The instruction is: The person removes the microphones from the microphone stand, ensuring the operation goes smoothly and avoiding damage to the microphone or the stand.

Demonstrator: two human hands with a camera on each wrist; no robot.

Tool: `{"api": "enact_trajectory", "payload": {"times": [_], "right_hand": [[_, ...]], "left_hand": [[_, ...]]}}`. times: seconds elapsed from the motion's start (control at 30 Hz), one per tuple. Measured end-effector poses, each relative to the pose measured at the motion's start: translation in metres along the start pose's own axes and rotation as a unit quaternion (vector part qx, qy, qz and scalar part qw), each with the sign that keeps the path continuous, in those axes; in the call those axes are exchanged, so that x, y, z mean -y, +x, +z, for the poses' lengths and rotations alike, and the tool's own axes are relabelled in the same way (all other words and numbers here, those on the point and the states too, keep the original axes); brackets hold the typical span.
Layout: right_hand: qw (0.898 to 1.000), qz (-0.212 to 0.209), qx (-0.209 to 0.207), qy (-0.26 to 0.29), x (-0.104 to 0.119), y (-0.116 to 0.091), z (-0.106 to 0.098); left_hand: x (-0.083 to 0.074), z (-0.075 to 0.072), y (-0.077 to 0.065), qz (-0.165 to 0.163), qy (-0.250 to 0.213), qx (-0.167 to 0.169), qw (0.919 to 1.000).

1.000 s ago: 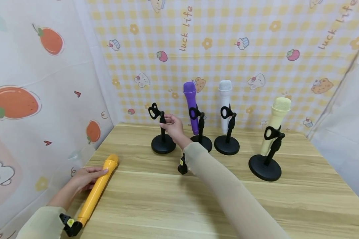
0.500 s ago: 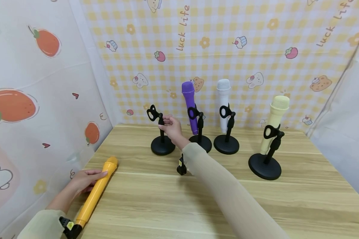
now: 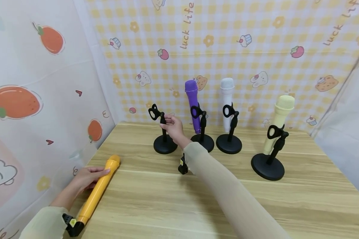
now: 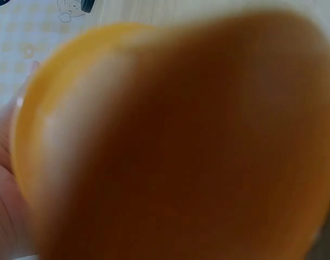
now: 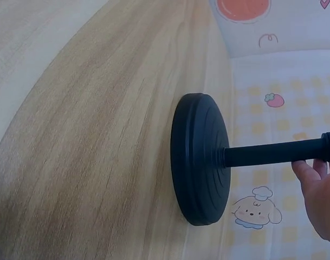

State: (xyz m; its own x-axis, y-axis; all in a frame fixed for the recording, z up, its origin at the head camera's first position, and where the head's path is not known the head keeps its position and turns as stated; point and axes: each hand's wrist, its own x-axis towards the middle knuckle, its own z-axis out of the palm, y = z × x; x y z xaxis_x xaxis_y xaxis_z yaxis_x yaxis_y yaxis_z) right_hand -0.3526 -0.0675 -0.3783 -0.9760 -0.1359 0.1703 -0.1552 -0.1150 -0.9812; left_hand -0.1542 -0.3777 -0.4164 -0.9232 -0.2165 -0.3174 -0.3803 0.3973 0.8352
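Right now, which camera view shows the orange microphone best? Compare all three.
The head view: the orange microphone shows nearly full length, held by the left hand. The left wrist view gives only a blurred close-up of part of it; the right wrist view shows none of it.

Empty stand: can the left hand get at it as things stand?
Probably yes: nothing stands between the left hand and the empty stand, though that hand holds the orange microphone and the right hand grips the pole.

From here I see a purple microphone [image 3: 192, 97] and a white microphone [image 3: 227, 96] far across the counter [image 3: 155, 199], a pale yellow microphone [image 3: 281, 115] nearer, at right, and checked cloth [image 3: 170, 69] behind.
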Motion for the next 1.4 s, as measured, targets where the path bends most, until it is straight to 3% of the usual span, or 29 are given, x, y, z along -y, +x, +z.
{"api": "enact_trajectory", "payload": {"times": [1.1,1.4], "right_hand": [[1.0,-0.008,0.006,-0.029,0.0042,-0.0024,-0.0014],[1.0,-0.008,0.014,-0.011,0.0079,-0.0051,-0.0037]], "left_hand": [[-0.0041,-0.0054,-0.0011,-0.014,-0.001,0.006,0.9999],[-0.0036,-0.0075,-0.0042,-0.012,-0.013,0.008,0.9998]]}}
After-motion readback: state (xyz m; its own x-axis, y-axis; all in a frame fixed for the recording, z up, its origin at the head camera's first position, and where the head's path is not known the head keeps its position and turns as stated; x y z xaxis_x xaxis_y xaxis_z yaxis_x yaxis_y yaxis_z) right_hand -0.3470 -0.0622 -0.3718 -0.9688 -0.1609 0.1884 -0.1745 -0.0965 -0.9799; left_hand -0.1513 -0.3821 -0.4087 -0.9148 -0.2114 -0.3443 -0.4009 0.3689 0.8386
